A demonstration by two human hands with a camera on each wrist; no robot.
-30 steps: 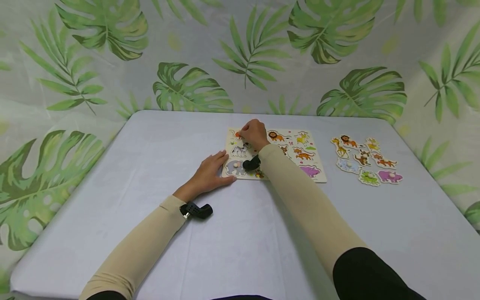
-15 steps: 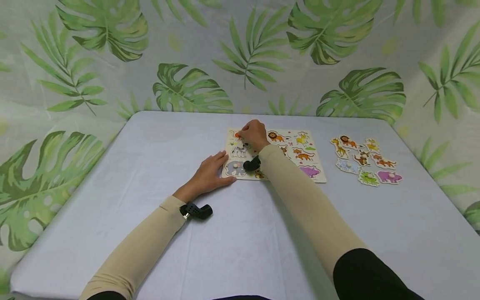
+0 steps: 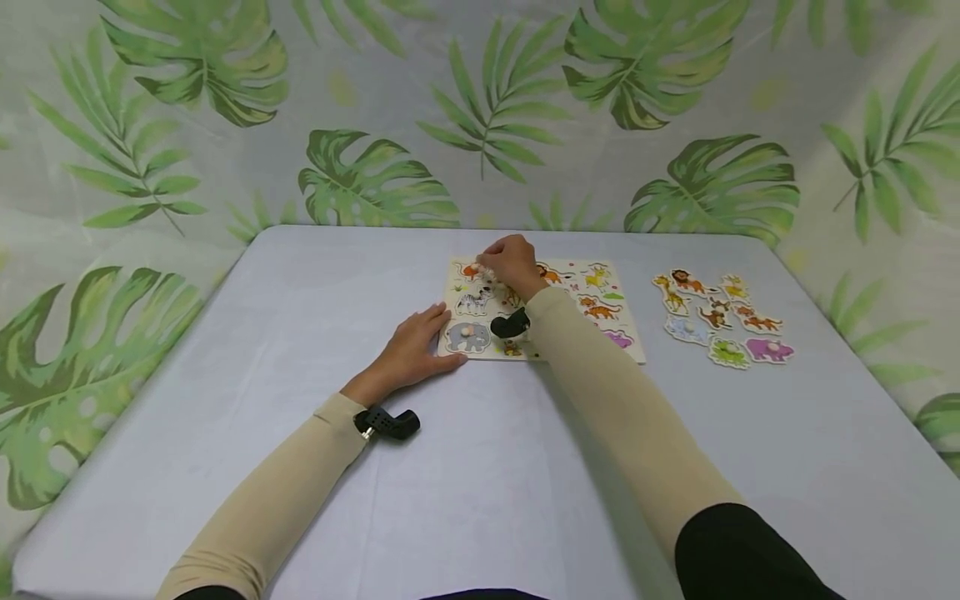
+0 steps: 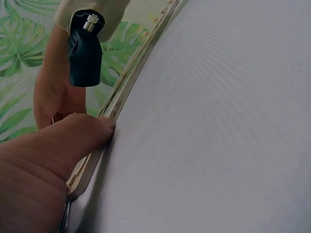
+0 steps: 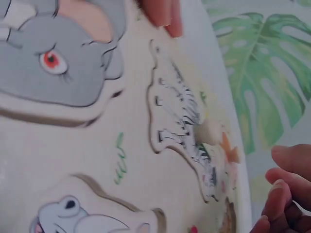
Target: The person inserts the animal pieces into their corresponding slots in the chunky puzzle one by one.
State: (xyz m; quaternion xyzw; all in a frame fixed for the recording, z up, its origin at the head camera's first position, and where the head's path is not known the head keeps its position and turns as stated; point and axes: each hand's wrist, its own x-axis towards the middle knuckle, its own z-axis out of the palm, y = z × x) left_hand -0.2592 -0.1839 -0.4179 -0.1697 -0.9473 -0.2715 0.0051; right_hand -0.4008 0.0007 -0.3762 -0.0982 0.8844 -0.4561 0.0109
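**Puzzle board steadied at the desk's far middle, right grip curled over its top-left corner**

Puzzle board [image 3: 542, 310] lies flat on the grey desk [image 3: 300, 333], and against the frames of a second ago almost nothing in the scene has changed: both hands sit on the same spots of the board, which only appears slightly shifted in the head view. The right hand [image 3: 513, 262] has drawn a touch further over the board's top-left corner, so the orange piece [image 3: 470, 270] shows beside the fingertips instead of under them.

The left hand [image 3: 411, 350] rests flat with fingers spread, thumb [image 4: 73, 141] pressed against the board's near-left edge. The right grip is curled, fingertips [image 5: 286, 184] bunched close together; whether they pinch a peg I cannot tell. Just below that grip lie the zebra piece [image 3: 476, 300] and, nearer the left hand, the elephant piece [image 3: 468, 336], both seated in the board. Loose animal pieces [image 3: 716, 317] lie well apart to the right.
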